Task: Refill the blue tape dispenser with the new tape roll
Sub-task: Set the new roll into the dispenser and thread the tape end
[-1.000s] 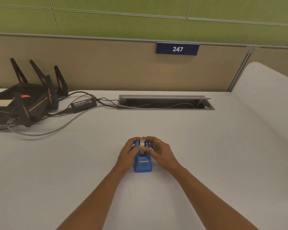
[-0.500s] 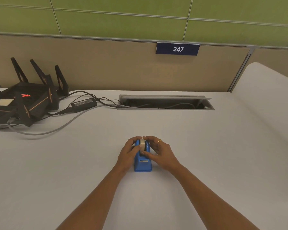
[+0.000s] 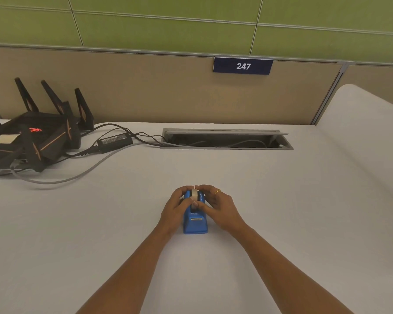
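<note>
A blue tape dispenser (image 3: pixel 195 223) stands on the white desk, its cutter end toward me. A pale tape roll (image 3: pixel 194 193) sits in its top slot, only the upper rim showing. My left hand (image 3: pixel 175 206) wraps the dispenser's left side, thumb across the roll. My right hand (image 3: pixel 217 206), with a ring on one finger, wraps the right side, fingertips on the roll's top. Both thumbs meet over the slot just in front of the roll. The lower part of the roll is hidden by the dispenser and my fingers.
A black router (image 3: pixel 32 141) with several antennas stands at the far left, with a power brick (image 3: pixel 115 141) and cables trailing across the desk. An open cable tray (image 3: pixel 227 139) is set into the desk at the back, below a beige partition.
Both hands stay cupped around the dispenser and roll. My thumbs have closed in slightly over the slot in front of the roll; nothing else moved.
</note>
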{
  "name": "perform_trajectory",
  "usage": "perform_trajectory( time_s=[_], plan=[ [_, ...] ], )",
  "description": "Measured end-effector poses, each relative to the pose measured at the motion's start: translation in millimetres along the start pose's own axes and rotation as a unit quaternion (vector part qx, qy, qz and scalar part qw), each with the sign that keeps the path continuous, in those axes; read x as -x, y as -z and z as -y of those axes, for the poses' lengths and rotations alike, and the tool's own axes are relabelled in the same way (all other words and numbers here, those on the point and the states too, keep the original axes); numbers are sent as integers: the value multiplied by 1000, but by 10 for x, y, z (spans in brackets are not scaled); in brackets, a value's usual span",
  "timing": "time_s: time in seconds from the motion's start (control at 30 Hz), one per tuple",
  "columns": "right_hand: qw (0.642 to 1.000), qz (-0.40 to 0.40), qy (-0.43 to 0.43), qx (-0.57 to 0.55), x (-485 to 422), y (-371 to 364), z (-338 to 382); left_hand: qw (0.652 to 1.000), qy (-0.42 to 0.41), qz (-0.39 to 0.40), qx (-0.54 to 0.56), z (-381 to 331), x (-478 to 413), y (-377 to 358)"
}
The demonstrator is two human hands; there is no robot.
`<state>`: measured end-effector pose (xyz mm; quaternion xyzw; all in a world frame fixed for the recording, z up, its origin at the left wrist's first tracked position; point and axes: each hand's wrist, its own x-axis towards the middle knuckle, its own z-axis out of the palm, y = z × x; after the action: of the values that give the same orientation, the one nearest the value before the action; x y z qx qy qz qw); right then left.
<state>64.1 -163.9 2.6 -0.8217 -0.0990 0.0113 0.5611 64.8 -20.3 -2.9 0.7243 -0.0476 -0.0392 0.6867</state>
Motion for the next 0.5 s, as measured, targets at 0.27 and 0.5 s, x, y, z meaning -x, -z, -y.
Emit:
perform_trajectory(
  time_s=[0.27, 0.5],
  plan=[
    [1000, 16, 6, 16, 16, 30, 0, 1000, 1, -9, -13, 13, -12, -5],
    [1000, 1, -1, -9, 22, -4, 11, 1000, 3, -6, -12, 13, -6, 1]
  ],
)
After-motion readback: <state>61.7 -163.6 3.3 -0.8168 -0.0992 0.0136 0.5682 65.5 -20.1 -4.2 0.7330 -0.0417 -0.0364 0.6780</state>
